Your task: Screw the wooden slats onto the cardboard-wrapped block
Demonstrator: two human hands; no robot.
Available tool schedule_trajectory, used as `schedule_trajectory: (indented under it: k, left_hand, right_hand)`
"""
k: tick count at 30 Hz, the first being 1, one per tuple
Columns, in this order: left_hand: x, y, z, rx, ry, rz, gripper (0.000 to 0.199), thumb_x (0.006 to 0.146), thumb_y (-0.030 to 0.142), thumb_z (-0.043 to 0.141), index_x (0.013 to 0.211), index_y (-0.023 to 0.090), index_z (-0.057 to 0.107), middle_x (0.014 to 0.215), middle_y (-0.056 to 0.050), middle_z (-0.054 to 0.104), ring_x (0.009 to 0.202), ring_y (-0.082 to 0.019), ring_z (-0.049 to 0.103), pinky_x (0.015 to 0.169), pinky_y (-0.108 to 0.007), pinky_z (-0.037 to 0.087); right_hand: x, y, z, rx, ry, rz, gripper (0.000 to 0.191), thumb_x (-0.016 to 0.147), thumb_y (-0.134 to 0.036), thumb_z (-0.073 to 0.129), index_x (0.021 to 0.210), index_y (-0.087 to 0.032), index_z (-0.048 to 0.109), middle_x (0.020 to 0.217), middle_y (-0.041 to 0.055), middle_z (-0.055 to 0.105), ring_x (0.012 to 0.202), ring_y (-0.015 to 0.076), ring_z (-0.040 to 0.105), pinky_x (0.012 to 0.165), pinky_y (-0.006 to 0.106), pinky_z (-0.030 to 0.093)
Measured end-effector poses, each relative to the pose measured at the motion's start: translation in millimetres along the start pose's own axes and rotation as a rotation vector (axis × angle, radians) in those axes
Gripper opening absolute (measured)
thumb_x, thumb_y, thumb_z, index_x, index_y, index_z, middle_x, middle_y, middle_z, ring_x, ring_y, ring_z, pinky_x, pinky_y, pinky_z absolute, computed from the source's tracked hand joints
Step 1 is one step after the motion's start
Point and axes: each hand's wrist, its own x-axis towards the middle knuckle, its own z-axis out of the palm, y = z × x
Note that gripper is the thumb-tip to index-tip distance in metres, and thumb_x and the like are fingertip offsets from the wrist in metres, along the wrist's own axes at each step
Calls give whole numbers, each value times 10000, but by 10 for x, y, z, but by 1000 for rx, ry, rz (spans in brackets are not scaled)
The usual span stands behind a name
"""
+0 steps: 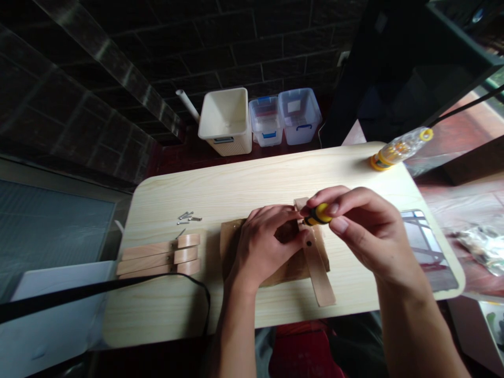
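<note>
In my right hand (370, 231) a short yellow-and-black screwdriver (319, 214) is pinched between thumb and fingers, its tip pointing left and down at a flat wooden strip (319, 281). A dark round hole or spot shows on the strip just below the tip. My left hand (268, 236) lies over a brown paper-wrapped block (230, 247), with thumb and index finger closing on the strip beside the screwdriver tip. What sits exactly between those fingertips is hidden. The strip lies across the right end of the block.
Several screws (189, 216) lie left on the table (220, 178), near wooden strips with rounded blocks (188, 255). A clear bottle-shaped screwdriver case (401, 148) stands back right; a tablet-like panel (429, 252) lies right. A black strap (98, 289) crosses lower left. Bins (232, 139) stand behind.
</note>
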Motion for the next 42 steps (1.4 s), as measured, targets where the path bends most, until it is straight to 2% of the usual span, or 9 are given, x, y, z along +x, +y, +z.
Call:
schedule_trajectory:
  k: [6, 12, 22, 35, 42]
  left_hand:
    - [3, 1, 4, 3, -2, -7, 202, 944, 361, 769, 1133, 304, 729, 1218, 0, 780, 1156, -239, 706, 1053, -414, 503]
    - [0, -20, 13, -6, 9, 4, 219, 938, 368, 776, 1139, 297, 729, 1196, 1, 781, 1133, -232, 709, 1027, -403, 505]
    - [7, 8, 0, -1, 6, -6, 210, 930, 366, 788, 1125, 302, 743, 1211, 4, 784, 1148, -235, 709, 1051, -413, 503]
    - [6, 1, -18, -19, 16, 7, 280, 896, 306, 816, 1164, 305, 737, 1200, 3, 784, 1143, -235, 719, 1053, -402, 522]
    - [20, 11, -34, -31, -4, -8, 230, 916, 299, 795, 1138, 311, 734, 1206, 19, 783, 1156, -230, 713, 1071, -406, 505]
  right_hand:
    - [-23, -4, -5, 41, -30, 0, 171, 983, -182, 708, 1075, -306, 782, 1230, 33, 781, 1196, 225, 719, 1038, 419, 606]
    - [-8, 21, -18, 40, -40, -28, 161, 961, -173, 740, 1055, -296, 784, 1146, 34, 783, 1127, 216, 730, 1007, 405, 614]
    - [-35, -12, 1, 39, -24, 18, 165, 983, -193, 719, 1078, -311, 783, 1246, 29, 786, 1200, 226, 729, 1020, 409, 621]
    - [-18, -13, 10, 39, -42, -8, 205, 965, -153, 733, 1084, -311, 785, 1187, 32, 784, 1158, 221, 732, 1009, 421, 621]
    - [-41, -8, 11, 53, -58, 24, 270, 1035, -139, 617, 1136, -331, 778, 1297, 16, 759, 1244, 206, 692, 1071, 412, 584]
